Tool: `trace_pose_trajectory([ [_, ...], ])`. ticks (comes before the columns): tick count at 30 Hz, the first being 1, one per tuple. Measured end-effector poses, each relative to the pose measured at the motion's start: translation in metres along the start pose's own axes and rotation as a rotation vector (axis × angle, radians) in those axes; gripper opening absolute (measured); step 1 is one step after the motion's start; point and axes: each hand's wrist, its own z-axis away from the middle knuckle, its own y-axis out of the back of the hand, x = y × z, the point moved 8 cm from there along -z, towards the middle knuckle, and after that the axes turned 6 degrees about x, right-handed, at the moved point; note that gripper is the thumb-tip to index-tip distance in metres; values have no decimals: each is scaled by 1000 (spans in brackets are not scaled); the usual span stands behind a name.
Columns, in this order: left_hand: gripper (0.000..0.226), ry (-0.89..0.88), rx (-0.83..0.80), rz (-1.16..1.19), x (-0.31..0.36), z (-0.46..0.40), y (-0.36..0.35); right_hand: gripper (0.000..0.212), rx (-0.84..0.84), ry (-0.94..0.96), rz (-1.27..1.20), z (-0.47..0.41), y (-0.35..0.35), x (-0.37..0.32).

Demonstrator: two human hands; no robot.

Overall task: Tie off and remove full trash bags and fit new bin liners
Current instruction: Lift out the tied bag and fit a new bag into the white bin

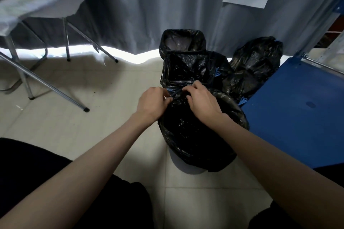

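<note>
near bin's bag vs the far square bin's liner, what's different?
The near bag is gathered shut at the top, with the left hand and right hand working its neck; the far liner hangs open, folded over its rim. The near bag bulges full and hides most of its round pale bin; the far liner looks mostly empty. Both are glossy black plastic.

Glossy, crinkled black plastic bags (197, 132), matt grey cloth curtain (167, 5), smooth pale floor tiles (111, 87).
</note>
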Motion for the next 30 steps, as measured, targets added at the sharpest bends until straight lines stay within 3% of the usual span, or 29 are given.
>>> trace_pose_trajectory([
  [8,12,47,-22,-8,3,-10,-8,20,68,18,98,-4,-9,10],
  [12,15,27,36,-51,2,-15,-7,28,89,15,145,-2,-8,21],
  [16,22,34,-23,-106,-2,-17,-20,38,86,8,153,3,-9,27],
  [20,27,-190,67,-324,22,-13,-16,44,64,7,161,5,-10,29],
  [24,32,-434,123,-376,60,4,-21,43,74,0,172,7,-6,33],
  [30,48,-394,14,-355,58,16,-38,45,80,-22,185,12,-5,45],
])
